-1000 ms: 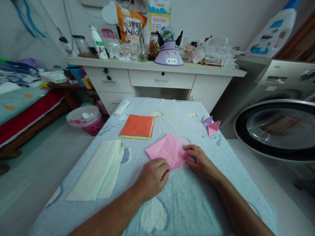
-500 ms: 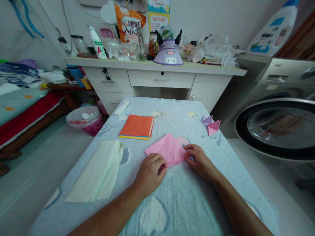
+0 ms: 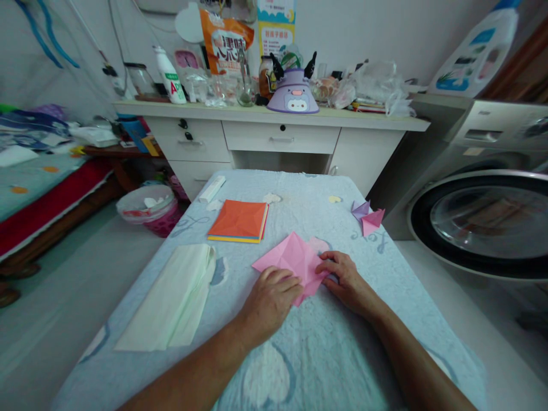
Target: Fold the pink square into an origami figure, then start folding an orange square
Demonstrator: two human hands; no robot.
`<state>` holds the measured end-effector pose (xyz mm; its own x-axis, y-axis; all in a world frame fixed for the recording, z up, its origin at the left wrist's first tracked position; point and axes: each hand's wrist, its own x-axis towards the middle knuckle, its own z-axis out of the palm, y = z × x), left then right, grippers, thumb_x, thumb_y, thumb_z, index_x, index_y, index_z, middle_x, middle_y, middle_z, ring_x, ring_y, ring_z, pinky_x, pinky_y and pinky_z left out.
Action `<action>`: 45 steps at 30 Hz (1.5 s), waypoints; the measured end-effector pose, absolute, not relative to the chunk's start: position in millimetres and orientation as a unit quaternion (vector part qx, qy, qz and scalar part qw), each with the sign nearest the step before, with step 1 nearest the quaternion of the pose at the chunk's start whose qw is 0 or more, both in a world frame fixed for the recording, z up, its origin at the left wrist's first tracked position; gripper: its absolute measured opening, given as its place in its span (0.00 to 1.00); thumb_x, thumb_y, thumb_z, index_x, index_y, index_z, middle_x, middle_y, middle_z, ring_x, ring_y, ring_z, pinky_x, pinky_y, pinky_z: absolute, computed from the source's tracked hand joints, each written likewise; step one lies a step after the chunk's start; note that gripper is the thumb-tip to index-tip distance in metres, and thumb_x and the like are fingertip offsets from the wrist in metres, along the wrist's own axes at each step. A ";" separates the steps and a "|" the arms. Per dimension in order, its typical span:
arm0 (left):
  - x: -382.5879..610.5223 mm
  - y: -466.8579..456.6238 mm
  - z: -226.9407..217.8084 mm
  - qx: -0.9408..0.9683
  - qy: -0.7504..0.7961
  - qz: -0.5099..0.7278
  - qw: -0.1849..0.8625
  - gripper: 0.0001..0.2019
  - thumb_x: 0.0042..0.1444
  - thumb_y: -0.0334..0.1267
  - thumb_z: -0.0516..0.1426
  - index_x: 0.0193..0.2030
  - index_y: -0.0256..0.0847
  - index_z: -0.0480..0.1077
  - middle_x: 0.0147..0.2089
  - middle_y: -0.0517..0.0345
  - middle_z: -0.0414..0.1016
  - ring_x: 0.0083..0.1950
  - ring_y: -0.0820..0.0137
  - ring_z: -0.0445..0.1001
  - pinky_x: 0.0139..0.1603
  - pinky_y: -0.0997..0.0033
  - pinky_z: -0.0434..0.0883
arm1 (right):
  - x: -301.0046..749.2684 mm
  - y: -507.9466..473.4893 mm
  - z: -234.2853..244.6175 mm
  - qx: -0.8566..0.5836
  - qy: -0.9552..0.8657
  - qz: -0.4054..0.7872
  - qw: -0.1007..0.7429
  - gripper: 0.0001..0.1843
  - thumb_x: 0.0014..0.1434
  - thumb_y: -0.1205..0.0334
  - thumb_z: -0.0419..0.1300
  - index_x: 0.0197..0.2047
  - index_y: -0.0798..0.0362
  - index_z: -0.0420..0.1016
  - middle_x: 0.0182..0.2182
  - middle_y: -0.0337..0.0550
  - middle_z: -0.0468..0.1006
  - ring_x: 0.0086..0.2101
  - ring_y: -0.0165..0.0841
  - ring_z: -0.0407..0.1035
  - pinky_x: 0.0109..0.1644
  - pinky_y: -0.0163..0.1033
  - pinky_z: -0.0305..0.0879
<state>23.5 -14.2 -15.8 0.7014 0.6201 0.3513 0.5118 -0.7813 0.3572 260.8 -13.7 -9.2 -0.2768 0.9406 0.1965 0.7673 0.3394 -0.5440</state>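
A creased pink paper sheet [image 3: 287, 258] lies on the table's light blue cloth [image 3: 325, 354]. My left hand [image 3: 269, 301] rests on the sheet's near corner, fingers curled and pressing it down. My right hand [image 3: 346, 278] pinches the sheet's right corner between thumb and fingers. Both hands touch the paper and almost meet at its near edge.
A stack of coloured paper [image 3: 238, 221] with orange on top lies behind the sheet. Two small folded paper pieces [image 3: 368, 218], purple and pink, sit at the right edge. A pale folded cloth [image 3: 175, 297] lies left. A cluttered desk [image 3: 274, 123], bin [image 3: 148, 208] and washing machine [image 3: 483, 222] surround the table.
My left hand has slid forward onto the pink sheet's near corner, flattening it. My right hand stays at the right corner, fingers drawn slightly inward.
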 end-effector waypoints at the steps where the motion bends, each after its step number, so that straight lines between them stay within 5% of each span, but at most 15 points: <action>1: 23.6 -14.1 -15.7 0.914 0.309 0.233 0.120 0.14 0.58 0.26 0.55 0.49 0.44 0.72 0.51 0.56 0.77 0.54 0.63 0.71 0.56 0.54 0.63 | 261.0 -13.9 -9.7 -0.543 -0.783 0.169 0.251 0.11 0.53 0.70 0.61 0.39 0.48 0.78 0.49 0.47 0.71 0.51 0.42 0.63 0.56 0.52 0.58; 10: 22.4 -16.2 -4.4 0.830 0.421 0.292 0.221 0.05 0.60 0.32 0.54 0.37 0.39 0.72 0.36 0.55 0.76 0.41 0.66 0.72 0.43 0.66 0.69 | 260.4 -12.8 -7.3 -0.564 -0.760 0.193 0.257 0.05 0.57 0.65 0.60 0.34 0.49 0.78 0.48 0.47 0.72 0.50 0.42 0.65 0.55 0.52 0.60; 16: 23.8 -17.2 2.1 0.804 0.474 0.293 0.207 0.12 0.61 0.37 0.53 0.26 0.40 0.63 0.32 0.58 0.69 0.36 0.69 0.69 0.36 0.71 0.66 | 259.1 -11.7 -9.5 -0.581 -0.744 0.204 0.258 0.05 0.57 0.63 0.59 0.33 0.51 0.78 0.48 0.48 0.72 0.51 0.43 0.64 0.56 0.52 0.58; 21: 24.6 -16.4 -7.5 0.781 0.518 0.284 0.203 0.02 0.59 0.33 0.53 0.38 0.42 0.65 0.27 0.65 0.68 0.29 0.72 0.71 0.29 0.75 0.63 | 257.2 -10.1 -12.7 -0.593 -0.734 0.201 0.262 0.06 0.57 0.62 0.59 0.31 0.51 0.77 0.47 0.48 0.72 0.50 0.43 0.64 0.56 0.52 0.58; 26: 23.3 -14.9 -18.2 0.787 0.521 0.292 0.157 0.21 0.57 0.31 0.54 0.57 0.43 0.58 0.30 0.64 0.72 0.32 0.70 0.74 0.32 0.73 0.66 | 255.8 -9.6 -13.9 -0.601 -0.729 0.191 0.267 0.06 0.57 0.62 0.59 0.30 0.52 0.76 0.46 0.49 0.73 0.49 0.42 0.65 0.55 0.51 0.59; 34: 22.2 -16.3 -13.5 0.828 0.493 0.235 0.130 0.12 0.60 0.29 0.51 0.48 0.42 0.71 0.37 0.55 0.75 0.39 0.67 0.74 0.43 0.68 0.70 | 254.3 -9.0 -17.1 -0.619 -0.715 0.168 0.279 0.05 0.55 0.64 0.60 0.29 0.52 0.75 0.45 0.49 0.72 0.47 0.42 0.66 0.54 0.51 0.59; 45: 21.6 -20.3 -13.2 0.858 0.482 0.152 0.085 0.10 0.61 0.30 0.50 0.39 0.43 0.73 0.33 0.56 0.70 0.37 0.65 0.70 0.39 0.65 0.65 | 254.6 -8.3 -18.3 -0.620 -0.718 0.160 0.271 0.03 0.54 0.65 0.60 0.29 0.53 0.75 0.45 0.50 0.72 0.47 0.42 0.65 0.53 0.49 0.59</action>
<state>21.6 -20.3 -13.2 0.4883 0.8540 0.1793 0.8027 -0.5202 0.2917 254.6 -8.3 -18.3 -0.0829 0.9781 0.1908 0.8043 0.1787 -0.5667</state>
